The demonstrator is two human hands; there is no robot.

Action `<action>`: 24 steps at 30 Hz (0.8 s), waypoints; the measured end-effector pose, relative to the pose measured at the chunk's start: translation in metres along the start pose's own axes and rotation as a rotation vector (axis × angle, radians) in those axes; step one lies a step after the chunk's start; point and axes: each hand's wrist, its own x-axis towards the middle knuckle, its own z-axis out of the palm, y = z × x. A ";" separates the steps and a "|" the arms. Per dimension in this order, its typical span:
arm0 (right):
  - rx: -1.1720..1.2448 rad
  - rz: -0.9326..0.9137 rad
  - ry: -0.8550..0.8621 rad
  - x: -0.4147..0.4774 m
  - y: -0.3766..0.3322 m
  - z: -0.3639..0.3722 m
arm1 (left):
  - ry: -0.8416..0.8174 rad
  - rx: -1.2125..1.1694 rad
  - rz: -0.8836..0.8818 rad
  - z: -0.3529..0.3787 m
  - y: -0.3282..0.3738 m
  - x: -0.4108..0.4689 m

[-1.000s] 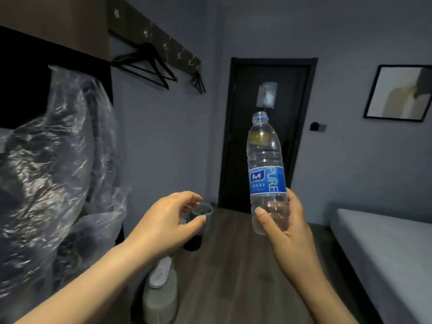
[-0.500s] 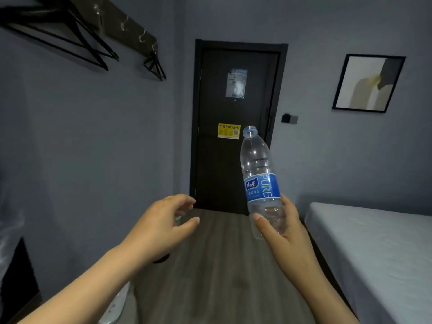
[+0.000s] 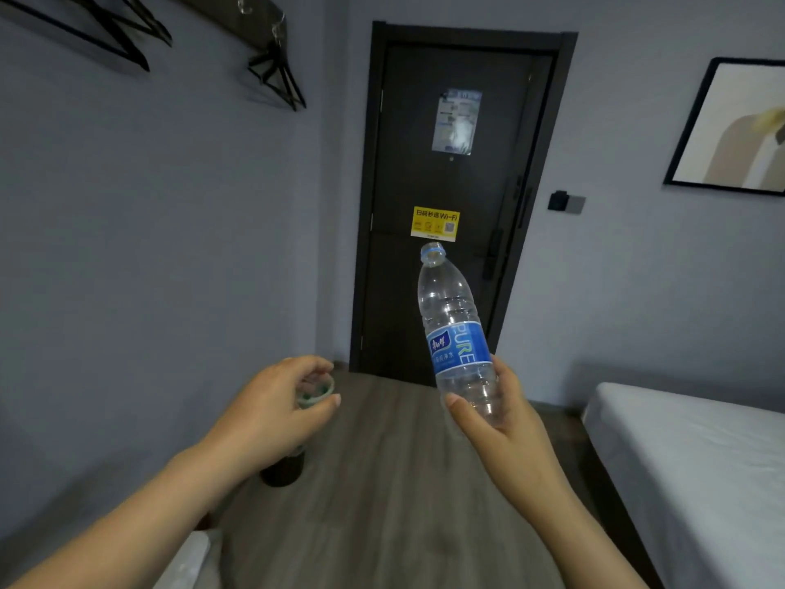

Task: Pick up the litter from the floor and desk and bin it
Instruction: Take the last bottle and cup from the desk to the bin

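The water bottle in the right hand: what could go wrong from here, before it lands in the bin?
1. The bottle shows no cap; if any water remains, which I cannot tell, it may spill on the floor when tipped.
2. The right hand grips only its lower end, so the tall bottle could slip.
3. The bin looks small, and the left hand hides part of its mouth; a drop may miss.

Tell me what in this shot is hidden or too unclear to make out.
Head view, all items:
- dark round bin on the floor: mostly hidden by the left hand; contents unseen.
- Pale object: cut off by the bottom edge.
- Paper notice on the dark door: too blurred to read.
- Clear plastic water bottle with blue label: base partly covered by the right hand.
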 end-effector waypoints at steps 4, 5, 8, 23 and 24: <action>-0.040 0.029 -0.025 0.069 0.027 0.032 | 0.018 0.001 -0.029 0.003 -0.043 0.066; -0.045 0.041 -0.032 0.087 0.034 0.041 | 0.024 -0.004 -0.039 0.002 -0.055 0.083; -0.051 0.094 -0.051 0.138 0.051 0.064 | 0.006 -0.006 -0.060 0.001 -0.089 0.134; -0.163 0.217 -0.137 0.379 0.197 0.125 | -0.056 -0.014 -0.193 0.075 -0.206 0.365; -0.169 0.224 -0.149 0.399 0.210 0.128 | -0.056 -0.009 -0.209 0.082 -0.213 0.381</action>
